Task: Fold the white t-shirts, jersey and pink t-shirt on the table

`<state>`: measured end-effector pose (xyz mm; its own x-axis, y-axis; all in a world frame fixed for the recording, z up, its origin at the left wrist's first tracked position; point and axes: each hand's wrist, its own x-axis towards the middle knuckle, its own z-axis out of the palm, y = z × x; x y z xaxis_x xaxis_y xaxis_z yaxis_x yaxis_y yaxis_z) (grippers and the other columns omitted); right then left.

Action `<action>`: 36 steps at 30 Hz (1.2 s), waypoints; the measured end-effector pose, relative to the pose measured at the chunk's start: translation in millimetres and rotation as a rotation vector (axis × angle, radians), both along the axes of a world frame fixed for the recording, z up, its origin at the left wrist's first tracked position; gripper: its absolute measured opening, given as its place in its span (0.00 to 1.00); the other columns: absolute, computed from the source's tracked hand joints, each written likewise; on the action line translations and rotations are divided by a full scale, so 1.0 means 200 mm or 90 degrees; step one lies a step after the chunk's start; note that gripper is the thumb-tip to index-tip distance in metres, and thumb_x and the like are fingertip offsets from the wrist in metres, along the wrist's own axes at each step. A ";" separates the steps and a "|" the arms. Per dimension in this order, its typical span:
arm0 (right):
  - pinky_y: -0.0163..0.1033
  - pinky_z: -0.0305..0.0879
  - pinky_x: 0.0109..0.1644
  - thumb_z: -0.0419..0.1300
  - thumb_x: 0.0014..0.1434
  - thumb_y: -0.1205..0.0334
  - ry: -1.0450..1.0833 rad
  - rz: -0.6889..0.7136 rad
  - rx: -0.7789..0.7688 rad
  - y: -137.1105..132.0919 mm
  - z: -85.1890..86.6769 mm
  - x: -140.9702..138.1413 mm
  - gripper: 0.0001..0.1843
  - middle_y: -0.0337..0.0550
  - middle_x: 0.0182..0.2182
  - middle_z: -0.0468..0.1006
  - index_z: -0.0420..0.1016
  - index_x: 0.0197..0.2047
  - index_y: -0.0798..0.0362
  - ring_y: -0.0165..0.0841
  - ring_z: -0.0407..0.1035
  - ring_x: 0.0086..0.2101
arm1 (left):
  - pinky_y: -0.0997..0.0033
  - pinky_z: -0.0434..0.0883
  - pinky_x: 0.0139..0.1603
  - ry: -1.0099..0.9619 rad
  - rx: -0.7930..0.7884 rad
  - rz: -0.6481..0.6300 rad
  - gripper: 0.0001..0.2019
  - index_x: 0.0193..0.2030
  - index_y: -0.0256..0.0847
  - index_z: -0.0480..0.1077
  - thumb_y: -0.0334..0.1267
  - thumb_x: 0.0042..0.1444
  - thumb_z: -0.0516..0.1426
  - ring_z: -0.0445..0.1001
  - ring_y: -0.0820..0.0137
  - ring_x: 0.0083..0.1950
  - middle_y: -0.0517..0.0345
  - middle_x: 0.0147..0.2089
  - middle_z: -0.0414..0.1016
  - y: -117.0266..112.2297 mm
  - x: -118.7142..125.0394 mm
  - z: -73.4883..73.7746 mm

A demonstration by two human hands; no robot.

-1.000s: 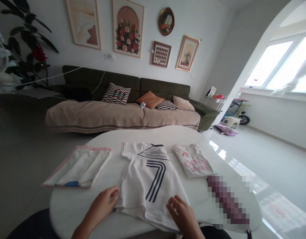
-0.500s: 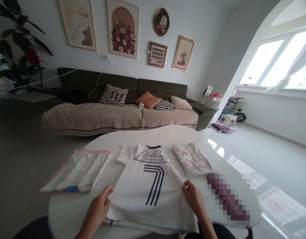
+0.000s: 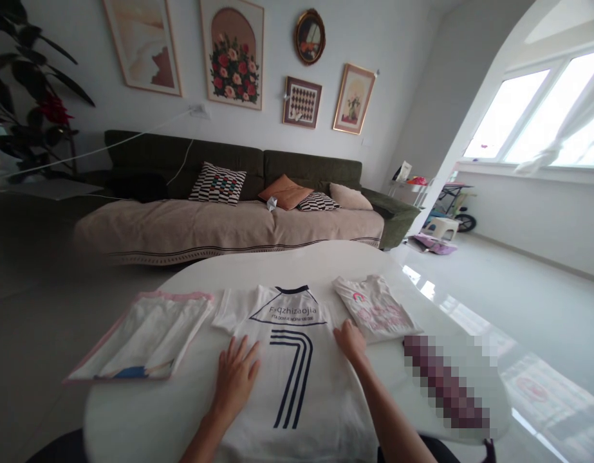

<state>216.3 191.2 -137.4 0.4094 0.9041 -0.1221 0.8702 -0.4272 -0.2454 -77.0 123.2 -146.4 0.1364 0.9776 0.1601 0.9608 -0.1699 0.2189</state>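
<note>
1. Nearest, one white jersey (image 3: 297, 379) with a striped "7" lay spread on one white table (image 3: 297, 260), under and between two hands, its dark collar pointing away from the person.
2. The left hand (image 3: 235, 379) rested palm down on the jersey's left side, fingers spread wide.
3. The right hand (image 3: 351, 341) was at the jersey's right edge, fingers bent in narrow; whether they pinched cloth, I could not tell.
4. One purple item (image 3: 444, 384), blurred into blocks, lay to the right.
5. One pink-edged flat item (image 3: 137, 337) lay left of the jersey; pouch or folded cloth, I could not tell. One folded printed shirt (image 3: 378, 310) lay beyond the right hand.
6. Behind stood one green sofa (image 3: 311, 166) with four cushions (image 3: 218, 183).
7. To its right, one rack (image 3: 407, 191) held a red thing (image 3: 417, 181).
8. Five frames (image 3: 233, 58), one oval, hung above.
</note>
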 end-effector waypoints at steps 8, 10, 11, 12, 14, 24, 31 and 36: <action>0.41 0.68 0.38 0.53 0.61 0.55 -0.024 0.118 0.073 0.16 0.13 -0.02 0.15 0.41 0.39 0.73 0.67 0.47 0.55 0.29 0.70 0.34 | 0.46 0.50 0.61 0.030 0.023 0.060 0.24 0.63 0.57 0.52 0.47 0.59 0.46 0.45 0.51 0.67 0.55 0.68 0.50 0.04 0.04 -0.12; 0.40 0.67 0.38 0.49 0.63 0.56 -0.052 0.101 0.121 0.23 0.24 0.09 0.16 0.42 0.38 0.73 0.65 0.50 0.55 0.30 0.69 0.34 | 0.45 0.48 0.61 0.034 0.010 0.080 0.25 0.63 0.56 0.51 0.47 0.59 0.46 0.43 0.50 0.68 0.54 0.68 0.50 0.05 0.07 -0.11; 0.40 0.65 0.38 0.46 0.64 0.57 -0.068 0.087 0.144 0.26 0.29 0.14 0.16 0.44 0.39 0.73 0.63 0.51 0.56 0.31 0.69 0.35 | 0.44 0.48 0.61 0.036 0.002 0.091 0.25 0.63 0.55 0.52 0.47 0.58 0.46 0.43 0.49 0.68 0.52 0.68 0.50 0.07 0.10 -0.10; 0.40 0.64 0.39 0.43 0.65 0.60 -0.083 0.075 0.163 0.29 0.33 0.18 0.17 0.48 0.41 0.72 0.61 0.53 0.57 0.34 0.69 0.37 | 0.44 0.47 0.61 0.036 -0.005 0.103 0.25 0.63 0.54 0.52 0.47 0.58 0.47 0.43 0.48 0.67 0.51 0.68 0.49 0.08 0.12 -0.10; 0.42 0.61 0.41 0.39 0.65 0.64 -0.108 0.064 0.187 0.33 0.39 0.23 0.19 0.56 0.46 0.70 0.58 0.56 0.59 0.40 0.68 0.43 | 0.43 0.47 0.60 0.033 -0.011 0.124 0.26 0.63 0.52 0.53 0.47 0.58 0.47 0.43 0.46 0.67 0.48 0.68 0.49 0.11 0.18 -0.11; 0.52 0.46 0.60 0.46 0.60 0.45 -0.078 0.315 0.037 0.02 -0.03 -0.29 0.29 0.44 0.64 0.52 0.53 0.63 0.42 0.44 0.42 0.63 | 0.40 0.52 0.57 0.008 -0.013 0.148 0.27 0.63 0.50 0.53 0.47 0.56 0.49 0.49 0.45 0.65 0.46 0.65 0.55 0.17 0.21 -0.07; 0.59 0.37 0.61 0.37 0.61 0.42 -0.080 0.306 -0.023 -0.05 -0.08 -0.30 0.32 0.43 0.67 0.37 0.39 0.66 0.40 0.43 0.29 0.64 | 0.45 0.43 0.62 0.001 0.016 0.076 0.27 0.65 0.52 0.48 0.52 0.59 0.43 0.38 0.53 0.69 0.53 0.69 0.46 0.42 0.26 0.03; 0.60 0.37 0.61 0.37 0.60 0.39 -0.078 0.298 0.014 -0.19 -0.11 -0.27 0.32 0.41 0.66 0.38 0.40 0.65 0.36 0.43 0.29 0.64 | 0.34 0.41 0.58 0.001 -0.027 0.062 0.31 0.63 0.55 0.52 0.60 0.54 0.45 0.39 0.43 0.67 0.53 0.69 0.47 0.47 0.24 -0.07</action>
<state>161.9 154.2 -160.0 -0.0314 0.9965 -0.0773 0.9908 0.0208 -0.1339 -29.7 217.2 -159.8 0.0406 0.9922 0.1182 0.9728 -0.0662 0.2221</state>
